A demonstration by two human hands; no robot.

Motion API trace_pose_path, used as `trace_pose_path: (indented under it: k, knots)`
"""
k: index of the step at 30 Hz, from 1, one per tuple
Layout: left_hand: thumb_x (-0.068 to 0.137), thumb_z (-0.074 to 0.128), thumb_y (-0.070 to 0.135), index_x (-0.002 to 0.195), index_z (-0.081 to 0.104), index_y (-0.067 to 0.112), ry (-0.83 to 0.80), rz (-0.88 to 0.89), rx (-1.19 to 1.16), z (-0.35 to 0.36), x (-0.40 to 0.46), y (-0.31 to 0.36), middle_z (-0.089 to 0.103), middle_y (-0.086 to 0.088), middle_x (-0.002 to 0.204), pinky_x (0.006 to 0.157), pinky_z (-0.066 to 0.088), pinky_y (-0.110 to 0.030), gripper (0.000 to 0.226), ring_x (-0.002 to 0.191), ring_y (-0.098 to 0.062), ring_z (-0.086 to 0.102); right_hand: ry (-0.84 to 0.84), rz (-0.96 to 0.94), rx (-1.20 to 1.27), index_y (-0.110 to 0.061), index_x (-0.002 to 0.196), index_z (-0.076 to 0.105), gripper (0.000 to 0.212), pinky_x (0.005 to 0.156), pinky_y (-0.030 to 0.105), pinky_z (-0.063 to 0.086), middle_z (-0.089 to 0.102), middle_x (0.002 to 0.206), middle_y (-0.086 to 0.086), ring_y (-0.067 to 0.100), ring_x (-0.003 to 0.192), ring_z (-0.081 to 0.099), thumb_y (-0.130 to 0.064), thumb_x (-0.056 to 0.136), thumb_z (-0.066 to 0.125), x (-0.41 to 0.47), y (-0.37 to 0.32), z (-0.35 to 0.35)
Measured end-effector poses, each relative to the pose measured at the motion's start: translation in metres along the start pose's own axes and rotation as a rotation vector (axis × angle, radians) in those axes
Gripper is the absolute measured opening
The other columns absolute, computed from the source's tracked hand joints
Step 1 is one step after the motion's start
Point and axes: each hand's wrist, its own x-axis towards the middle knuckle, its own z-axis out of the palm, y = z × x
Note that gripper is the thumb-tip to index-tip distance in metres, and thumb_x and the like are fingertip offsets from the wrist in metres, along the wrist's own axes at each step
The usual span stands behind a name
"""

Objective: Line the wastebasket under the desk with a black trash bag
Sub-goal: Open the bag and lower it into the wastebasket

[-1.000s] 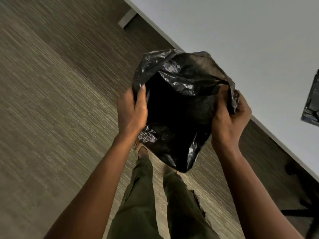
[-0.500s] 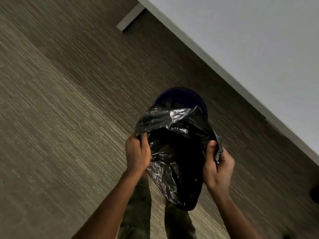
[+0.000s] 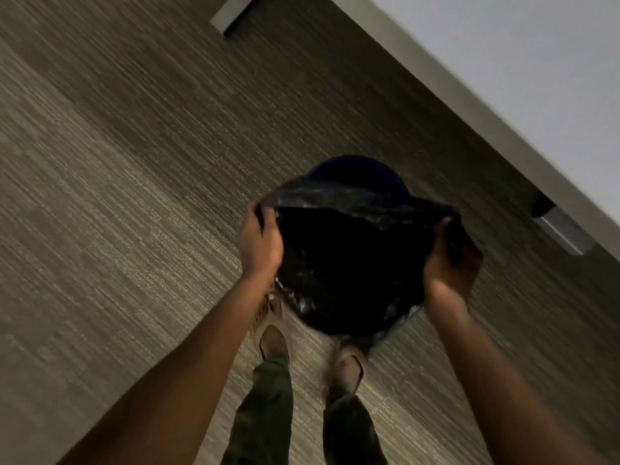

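Mostly hidden behind the trash bag: wastebasket.

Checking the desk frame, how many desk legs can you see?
2: one desk leg at the top left, another at the right beside the right hand. Others may lie outside the view.
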Motion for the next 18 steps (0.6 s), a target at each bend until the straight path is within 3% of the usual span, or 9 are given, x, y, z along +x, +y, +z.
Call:
trace_pose_path:
  k: [3,5,7,9,11,13,15,18]
  knots:
    - [0.106,0.045,0.035,0.125,0.060,0.016,-0.005,0.041,-0.060,0.003,0.034,0.024,0.067,0.003,0.112,0.093,0.053,-0.037,0.030,0.106,-0.017,0.065,0.018,-0.105,0.007,-0.018,0.082,0.061,0.031,0.061,0.009,0.035,0.062,0.075,-0.006,-0.013,0.062,0.055,-0.032,0.107,0.050,0.029,-0.014,0.006]
    - [0.107,0.043,0.033,0.130,0.060,0.016,-0.015,0.066,0.031,0.005,0.048,0.033,0.067,0.000,0.121,0.095,0.049,-0.034,0.032,0.112,-0.018,0.063,0.030,-0.118,-0.010,-0.022,0.072,0.054,0.037,0.057,0.014,0.032,0.053,0.068,-0.011,-0.011,0.055,0.051,-0.034,0.107,0.050,0.043,-0.012,0.014]
    - [0.108,0.039,0.030,0.133,0.060,0.012,0.000,0.071,0.180,0.010,0.060,0.031,0.068,-0.010,0.127,0.096,0.047,-0.036,0.037,0.117,-0.027,0.063,0.024,-0.101,-0.042,-0.025,0.072,0.055,0.037,0.060,0.023,0.039,0.056,0.068,-0.010,-0.006,0.059,0.053,-0.037,0.107,0.050,0.051,-0.004,0.024]
    - [0.108,0.038,0.028,0.131,0.062,0.008,-0.012,0.055,0.298,0.016,0.063,0.025,0.068,-0.017,0.123,0.093,0.049,-0.040,0.039,0.116,-0.034,0.063,-0.002,-0.085,-0.075,-0.027,0.087,0.069,0.032,0.074,0.037,0.053,0.071,0.085,0.000,0.011,0.078,0.067,-0.042,0.106,0.047,0.054,0.008,0.035]
    - [0.108,0.040,0.024,0.123,0.064,0.001,-0.042,0.056,0.406,0.023,0.061,0.017,0.067,-0.017,0.107,0.080,0.043,-0.037,0.037,0.100,-0.033,0.062,-0.053,-0.049,-0.118,-0.015,0.109,0.075,0.041,0.083,0.049,0.055,0.075,0.106,0.016,0.034,0.096,0.070,-0.043,0.108,0.044,0.051,0.022,0.043]
    - [0.106,0.043,0.017,0.118,0.065,-0.004,-0.068,0.116,0.482,0.026,0.054,0.004,0.063,-0.016,0.098,0.077,0.043,-0.038,0.033,0.091,-0.031,0.059,-0.111,0.000,-0.172,-0.003,0.117,0.072,0.047,0.080,0.042,0.051,0.072,0.115,0.025,0.039,0.103,0.068,-0.038,0.110,0.042,0.046,0.035,0.048]
    - [0.106,0.043,0.016,0.116,0.066,-0.003,-0.084,0.183,0.531,0.025,0.048,-0.021,0.068,-0.022,0.101,0.085,0.050,-0.046,0.032,0.096,-0.037,0.063,-0.180,0.021,-0.236,0.000,0.122,0.070,0.050,0.077,0.032,0.042,0.071,0.119,0.027,0.040,0.105,0.068,-0.038,0.110,0.040,0.039,0.051,0.049]
    - [0.108,0.041,0.020,0.099,0.066,-0.004,-0.135,0.200,0.587,0.020,0.035,-0.060,0.063,-0.020,0.083,0.068,0.042,-0.039,0.036,0.080,-0.037,0.065,-0.263,0.097,-0.293,0.003,0.114,0.071,0.055,0.073,0.034,0.040,0.071,0.100,0.024,0.039,0.089,0.067,-0.042,0.109,0.040,0.029,0.076,0.046]
